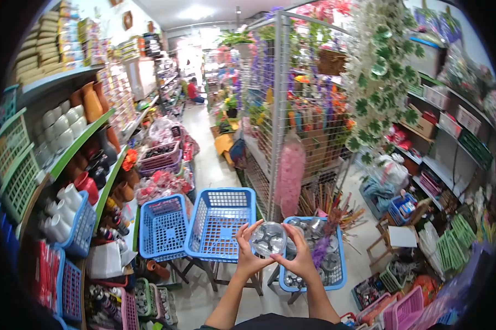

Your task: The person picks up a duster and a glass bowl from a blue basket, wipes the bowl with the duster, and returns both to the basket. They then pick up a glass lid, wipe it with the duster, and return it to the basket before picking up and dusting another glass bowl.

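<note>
Both hands hold up one round, clear, glass-like piece [268, 239] with a shaped pattern in its base. My left hand [249, 250] curls round its left side, and my right hand [299, 253] grips its right side, thumbs near the lower edge. Just behind and right of my right hand, a blue basket [342, 264] holds several similar clear pieces and a purple fluffy item [320, 252]. Left of my hands is a blue basket [220, 256] with a bare slatted floor showing, and beside it another blue basket [162, 256].
Shelves with vases [94, 102] line the left. A wire mesh rack [279, 110] with hanging flowers rises ahead. Wooden stools [212, 278] support the baskets. Pink baskets [407, 308] lie at lower right. Down the aisle [204, 132], a person in red [193, 91] is low near the floor.
</note>
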Tool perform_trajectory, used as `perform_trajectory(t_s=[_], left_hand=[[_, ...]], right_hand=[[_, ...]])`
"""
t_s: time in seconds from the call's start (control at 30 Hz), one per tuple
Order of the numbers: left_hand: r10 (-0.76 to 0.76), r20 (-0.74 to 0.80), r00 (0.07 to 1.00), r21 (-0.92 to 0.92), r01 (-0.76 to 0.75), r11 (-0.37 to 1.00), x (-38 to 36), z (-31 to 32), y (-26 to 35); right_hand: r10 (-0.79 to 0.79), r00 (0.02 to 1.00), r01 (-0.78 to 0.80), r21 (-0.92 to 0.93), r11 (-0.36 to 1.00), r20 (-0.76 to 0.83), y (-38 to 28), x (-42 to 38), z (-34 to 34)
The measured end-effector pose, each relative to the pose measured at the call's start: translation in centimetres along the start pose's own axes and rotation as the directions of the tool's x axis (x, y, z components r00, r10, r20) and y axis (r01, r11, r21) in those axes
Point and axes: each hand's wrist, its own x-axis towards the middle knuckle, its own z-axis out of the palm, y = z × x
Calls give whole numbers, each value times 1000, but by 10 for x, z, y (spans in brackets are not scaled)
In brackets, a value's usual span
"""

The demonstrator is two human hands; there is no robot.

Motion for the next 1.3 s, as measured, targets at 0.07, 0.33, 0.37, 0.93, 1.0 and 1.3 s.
perform_trajectory(t_s=[0.07,0.33,0.37,0.93,1.0,1.3], left_hand=[[-12,-66,998,38,14,999,-9,-18,-2],[11,-280,960,368,97,925,-58,-114,18],[6,-284,959,481,137,866,-67,-129,22],[247,-582,775,792,471,387,-228,-317,193],[292,-600,745,789,489,372,-249,-326,204],[432,-631,644,764,613,201,-307,-335,266]], right_hand=[[-29,996,26,40,999,79,-3,6,17],[-207,933,170,145,975,294,-35,16,107],[-229,920,180,175,968,318,-43,14,121],[-627,614,189,682,707,480,-228,-83,323],[-654,574,143,727,672,492,-243,-101,340],[-772,401,105,812,574,494,-307,-153,369]])
